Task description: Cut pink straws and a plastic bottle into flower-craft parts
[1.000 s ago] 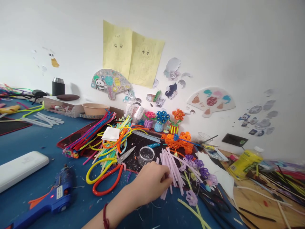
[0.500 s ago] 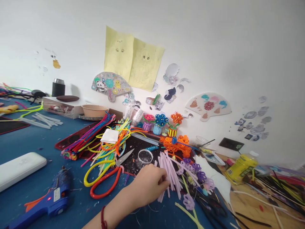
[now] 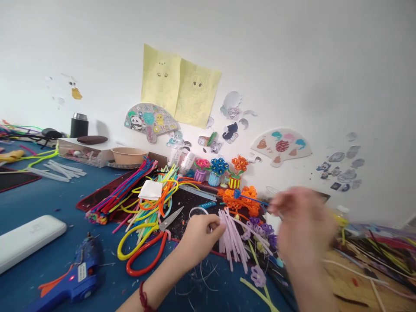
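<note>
My left hand (image 3: 202, 237), a dark red band on its wrist, has its fingers curled and pinched together just left of the pile of lilac pipe cleaner pieces (image 3: 231, 238). Whatever sits between those fingertips, if anything, is hidden. My right hand (image 3: 303, 234) is smeared by motion at the right, over the area beside the purple looped flowers (image 3: 268, 229). Its fingers are too blurred to read. Scissors (image 3: 147, 242) with one yellow and one red handle lie open left of my left hand. A clear round container (image 3: 198, 211) is partly covered behind that hand.
A blue glue gun (image 3: 78, 277) with a lit red light lies front left, near a white case (image 3: 30, 238). Bundled pipe cleaners (image 3: 121, 190), orange looped flowers (image 3: 245, 201) and small potted flowers (image 3: 218, 169) stand toward the wall. Thin clear strands (image 3: 203, 277) lie in front.
My right hand has come into view at the right, moving fast. My left hand has drawn slightly left and up, off the lilac pieces. The view has tilted a little.
</note>
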`<state>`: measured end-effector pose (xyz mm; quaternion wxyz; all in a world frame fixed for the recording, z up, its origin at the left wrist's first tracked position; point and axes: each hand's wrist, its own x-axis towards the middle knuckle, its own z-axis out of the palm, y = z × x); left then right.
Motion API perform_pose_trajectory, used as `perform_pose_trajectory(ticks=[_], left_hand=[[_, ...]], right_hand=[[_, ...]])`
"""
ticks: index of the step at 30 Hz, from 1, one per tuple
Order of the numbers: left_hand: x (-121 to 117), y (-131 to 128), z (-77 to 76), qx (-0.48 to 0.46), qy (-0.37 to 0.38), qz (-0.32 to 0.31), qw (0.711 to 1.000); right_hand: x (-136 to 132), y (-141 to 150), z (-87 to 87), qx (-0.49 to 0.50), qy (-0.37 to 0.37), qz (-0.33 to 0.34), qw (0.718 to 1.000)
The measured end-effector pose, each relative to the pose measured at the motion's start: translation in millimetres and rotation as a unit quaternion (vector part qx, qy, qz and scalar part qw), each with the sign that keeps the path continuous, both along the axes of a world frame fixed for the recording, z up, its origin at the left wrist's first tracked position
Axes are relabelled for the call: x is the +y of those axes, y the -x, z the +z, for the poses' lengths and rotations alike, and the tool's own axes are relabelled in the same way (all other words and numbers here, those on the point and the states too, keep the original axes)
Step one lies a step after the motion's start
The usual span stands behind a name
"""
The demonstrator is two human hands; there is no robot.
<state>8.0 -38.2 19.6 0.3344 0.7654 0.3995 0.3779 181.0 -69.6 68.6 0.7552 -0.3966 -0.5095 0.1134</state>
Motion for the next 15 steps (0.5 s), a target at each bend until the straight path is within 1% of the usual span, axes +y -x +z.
perform_pose_trajectory(ticks=[1, 3, 5, 7, 9, 12, 15], left_hand=[[1, 0, 0.4, -0.02, 0.008, 0.005, 1.0], [4, 1, 0.2, -0.055, 0.026, 0.013, 0.998], [5, 2, -0.7, -0.079, 0.044, 0.015, 0.996], [6, 3, -1.2, -0.098, 0.059, 0.009, 0.993], [6, 3, -1.0, -0.113, 0.073, -0.007, 0.991], [7, 4, -0.8, -0.12, 0.084, -0.019, 0.989], [9, 5, -1.8, -0.119, 0.081, -0.006, 0.99]], right_hand=[[8, 5, -11.2, 0.016, 0.031, 0.024, 0.999], [23, 14, -37.9, 0.033, 0.135, 0.097, 0.986], [34, 19, -63.2, -0.006, 0.232, 0.185, 0.955], [37, 20, -80.2, -0.058, 0.288, 0.265, 0.919], [34, 19, -86.7, -0.083, 0.302, 0.307, 0.899], [27, 21, -83.2, -0.079, 0.292, 0.32, 0.898], [24, 23, -76.4, -0.082, 0.295, 0.318, 0.897]])
